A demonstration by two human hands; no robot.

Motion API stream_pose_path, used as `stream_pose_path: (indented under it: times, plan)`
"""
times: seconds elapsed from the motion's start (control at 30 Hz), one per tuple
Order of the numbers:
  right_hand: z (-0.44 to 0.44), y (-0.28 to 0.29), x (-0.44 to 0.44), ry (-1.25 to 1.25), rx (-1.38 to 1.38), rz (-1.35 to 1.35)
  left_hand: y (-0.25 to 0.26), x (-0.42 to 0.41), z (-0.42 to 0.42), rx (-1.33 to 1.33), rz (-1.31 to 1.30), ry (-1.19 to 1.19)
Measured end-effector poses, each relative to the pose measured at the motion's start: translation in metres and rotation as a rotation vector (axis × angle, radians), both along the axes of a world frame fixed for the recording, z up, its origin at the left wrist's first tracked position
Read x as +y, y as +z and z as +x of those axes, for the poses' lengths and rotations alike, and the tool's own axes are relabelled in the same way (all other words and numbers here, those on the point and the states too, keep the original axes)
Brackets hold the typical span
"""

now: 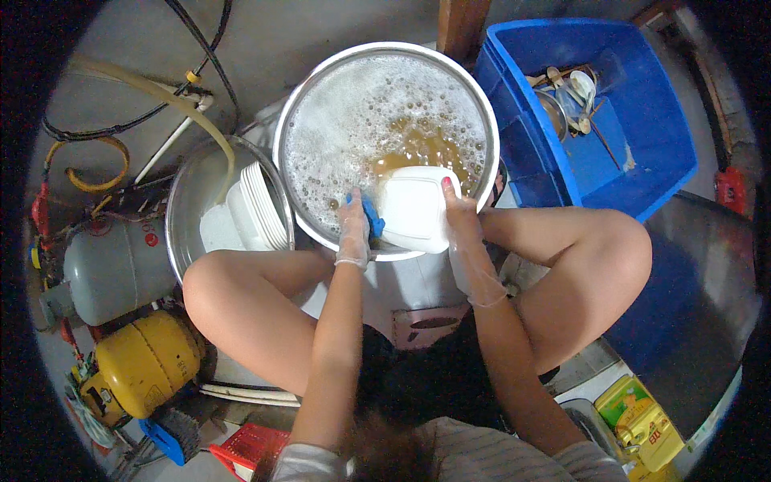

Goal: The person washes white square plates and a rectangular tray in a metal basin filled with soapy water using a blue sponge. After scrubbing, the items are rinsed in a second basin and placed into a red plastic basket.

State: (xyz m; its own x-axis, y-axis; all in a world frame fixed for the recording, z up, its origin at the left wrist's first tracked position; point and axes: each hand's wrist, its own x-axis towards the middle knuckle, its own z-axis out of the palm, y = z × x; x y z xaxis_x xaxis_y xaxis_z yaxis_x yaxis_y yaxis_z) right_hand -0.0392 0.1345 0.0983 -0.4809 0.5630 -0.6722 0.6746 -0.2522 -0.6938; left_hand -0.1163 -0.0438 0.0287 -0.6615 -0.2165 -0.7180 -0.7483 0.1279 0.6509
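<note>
Both of my hands wear clear thin gloves over a large round metal basin [495,135] of foamy, brownish water [361,108]. A white square dish [417,208], its underside up, is gripped at its right edge by my right hand [462,214], thumb on top. My left hand [354,226] is closed on a blue cloth [373,218] just left of the dish. To the left stands a second metal basin [171,223] with a stack of white dishes [262,205] and a hose [220,135] running into it.
A blue plastic bin [668,114] at the upper right holds spoons, chopsticks and a metal bowl [551,114]. Grey [120,274] and yellow [150,361] gas cylinders lie at the left. Below them are a blue brush [162,443] and a red basket [250,449]. A yellow jug [653,431] stands lower right.
</note>
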Motion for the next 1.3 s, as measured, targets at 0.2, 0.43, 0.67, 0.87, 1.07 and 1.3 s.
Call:
stream_pose_path:
  times: [0.2,0.43,0.67,0.87,1.07,1.3]
  plan:
    - [0.011,-0.025,-0.002,-0.020,-0.004,0.006,0.046,0.028,0.012,0.112,0.162,-0.363]
    - [0.019,-0.048,-0.001,-0.153,0.299,-0.056,0.081,0.096,0.051,0.382,-0.066,-0.930]
    - [0.012,-0.040,-0.005,-0.261,-0.080,-0.073,0.076,0.104,0.038,0.219,-0.337,-0.978]
    - [0.016,-0.054,-0.002,-0.236,-0.090,-0.075,0.030,0.088,0.014,0.128,-0.435,-0.944]
    - [0.010,-0.019,-0.005,-0.224,-0.146,-0.120,-0.003,0.070,-0.004,-0.070,-0.506,-0.872]
    - [0.011,-0.032,-0.003,-0.165,-0.161,-0.089,-0.089,0.011,0.003,0.300,-0.298,-1.013]
